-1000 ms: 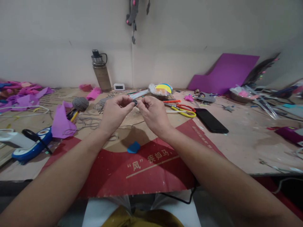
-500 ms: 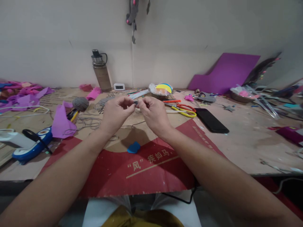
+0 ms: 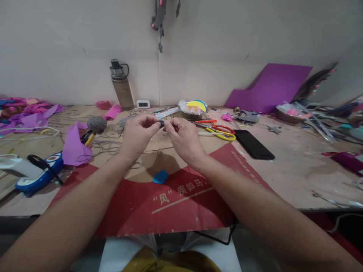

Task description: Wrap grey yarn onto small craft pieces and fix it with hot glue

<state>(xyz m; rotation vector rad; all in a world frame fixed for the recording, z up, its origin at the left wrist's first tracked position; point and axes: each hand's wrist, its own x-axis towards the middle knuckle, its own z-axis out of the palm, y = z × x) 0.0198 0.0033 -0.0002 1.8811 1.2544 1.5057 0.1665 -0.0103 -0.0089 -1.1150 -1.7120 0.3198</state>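
My left hand [image 3: 138, 136] and my right hand [image 3: 183, 139] are raised together above the middle of the table, fingertips almost touching. Both pinch a small dark piece [image 3: 162, 124] between them; it is too small to name. A thin grey thread [image 3: 159, 150] trails on the table under the hands toward a grey yarn ball [image 3: 96, 124] at the left. A small blue felt scrap [image 3: 160, 176] lies on the red printed cardboard [image 3: 176, 204] below my wrists.
Orange and yellow scissors [image 3: 219, 132] and a black phone [image 3: 253, 144] lie right of my hands. A water bottle [image 3: 120, 85] and small clock [image 3: 142, 104] stand by the wall. Purple felt [image 3: 73, 145], a blue glue gun [image 3: 39, 174] and scraps crowd the left; a purple sheet [image 3: 272, 87] leans at the right.
The hands have stayed in place, with only slight finger movement at the pinch.
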